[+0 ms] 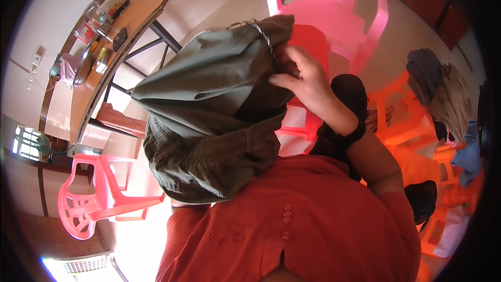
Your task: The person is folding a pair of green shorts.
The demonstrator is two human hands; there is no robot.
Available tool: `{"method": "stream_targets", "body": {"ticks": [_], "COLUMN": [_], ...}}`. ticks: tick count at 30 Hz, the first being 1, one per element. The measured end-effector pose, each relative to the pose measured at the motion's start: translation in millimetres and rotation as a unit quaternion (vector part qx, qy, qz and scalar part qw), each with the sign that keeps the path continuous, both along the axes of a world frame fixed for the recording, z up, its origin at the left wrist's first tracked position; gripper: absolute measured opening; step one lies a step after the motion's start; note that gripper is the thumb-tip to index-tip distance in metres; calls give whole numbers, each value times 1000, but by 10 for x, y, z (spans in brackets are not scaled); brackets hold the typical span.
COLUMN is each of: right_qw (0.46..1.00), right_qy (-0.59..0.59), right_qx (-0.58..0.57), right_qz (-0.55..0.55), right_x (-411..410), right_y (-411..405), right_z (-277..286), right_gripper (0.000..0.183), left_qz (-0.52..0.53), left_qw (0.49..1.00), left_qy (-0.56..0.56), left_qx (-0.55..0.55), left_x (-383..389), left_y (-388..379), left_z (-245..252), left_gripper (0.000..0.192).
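Note:
An olive-green garment (219, 74) with a gathered elastic waistband (219, 150) is bunched up in front of my chest. It is spread out to a point on the left, and a black-and-white cord (262, 35) runs along its upper edge. My right hand (307, 78) is at the garment's right side, thumb and fingers spread around a dark fold; blurred, partly hidden fingertips leave the grip unclear. A black band (350, 135) circles that wrist. My left hand is out of sight behind the cloth, with only a bit of the arm (190, 205) showing below it.
A red plastic stool (311, 41) stands beyond my right hand, before a pink armchair (328, 11). Orange stools (407, 125) on the right bear folded clothes (450, 90). Left are a cluttered wooden table (137, 6) and another pink chair (101, 188).

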State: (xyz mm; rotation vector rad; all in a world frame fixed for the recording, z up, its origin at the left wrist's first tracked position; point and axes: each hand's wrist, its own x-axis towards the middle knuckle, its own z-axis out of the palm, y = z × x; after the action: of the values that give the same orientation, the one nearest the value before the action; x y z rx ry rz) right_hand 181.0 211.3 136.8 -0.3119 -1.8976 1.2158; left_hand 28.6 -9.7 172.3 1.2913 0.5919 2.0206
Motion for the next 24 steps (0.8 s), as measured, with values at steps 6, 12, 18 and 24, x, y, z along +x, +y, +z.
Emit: {"method": "stream_targets", "body": {"ticks": [6, 12, 18, 24], "right_qw": [975, 970, 947, 917], "right_qy": [92, 110, -11, 60], "right_qx": [-201, -9, 293, 361], "right_qz": [22, -217, -129, -159], "right_x": [366, 479, 317, 266], "right_y": [361, 591, -215, -185], "right_z": [474, 356, 472, 465], "right_gripper": [12, 24, 26, 16], "left_qz": [-20, -24, -53, -69], "left_qw": [1000, 1000, 999, 997], "left_qy": [2, 5, 4, 2], "left_qx": [-9, -6, -10, -16], "left_x": [23, 78, 67, 125], "left_y": [60, 77, 182, 224], "left_z": [-54, -53, -99, -131], "left_gripper": [70, 70, 70, 70]}}
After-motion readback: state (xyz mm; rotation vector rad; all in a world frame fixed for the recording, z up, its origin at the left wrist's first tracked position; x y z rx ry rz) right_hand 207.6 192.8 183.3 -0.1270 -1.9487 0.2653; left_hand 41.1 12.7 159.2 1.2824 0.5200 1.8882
